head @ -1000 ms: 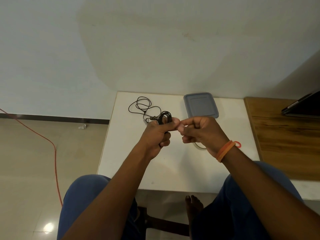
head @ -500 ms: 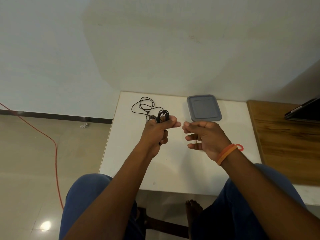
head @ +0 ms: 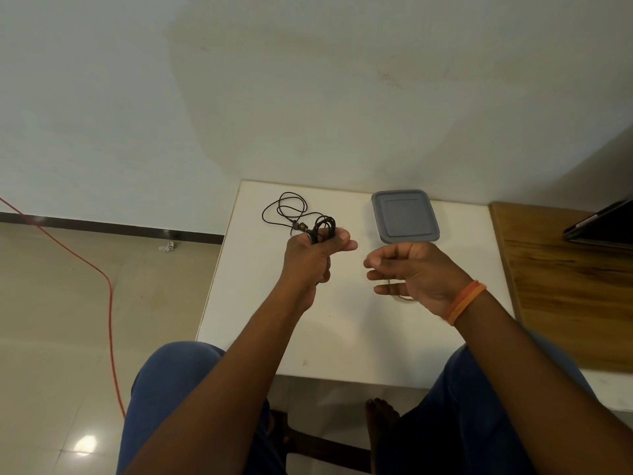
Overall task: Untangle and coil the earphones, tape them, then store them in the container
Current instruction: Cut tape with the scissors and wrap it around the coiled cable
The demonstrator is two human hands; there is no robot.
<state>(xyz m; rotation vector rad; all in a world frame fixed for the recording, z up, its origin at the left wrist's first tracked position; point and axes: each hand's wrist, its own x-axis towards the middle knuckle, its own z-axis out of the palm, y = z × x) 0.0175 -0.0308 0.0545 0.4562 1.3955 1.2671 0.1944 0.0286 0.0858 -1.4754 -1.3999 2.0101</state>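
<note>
My left hand [head: 313, 257] grips a small coil of black earphones [head: 324, 227] above the white table [head: 260, 317], thumb pointing right. A loose length of the same cable [head: 286, 209] trails in loops onto the table behind the hand. My right hand [head: 409, 274] hovers a little to the right, fingers relaxed and slightly curled, holding nothing that I can see. The grey-lidded container [head: 404, 216] stands closed at the back of the table, just beyond my right hand. Part of a pale ring, perhaps a tape roll [head: 406, 298], shows under my right hand.
A wooden surface [head: 561, 279] adjoins the table on the right, with a dark flat device [head: 603, 222] at its far edge. An orange cable [head: 102, 279] runs across the floor on the left. The wall rises directly behind the table.
My hands were touching at the fingertips by the coil. The right hand has since let go, drawn away to the right and loosened its fingers. The left hand keeps its hold on the coil.
</note>
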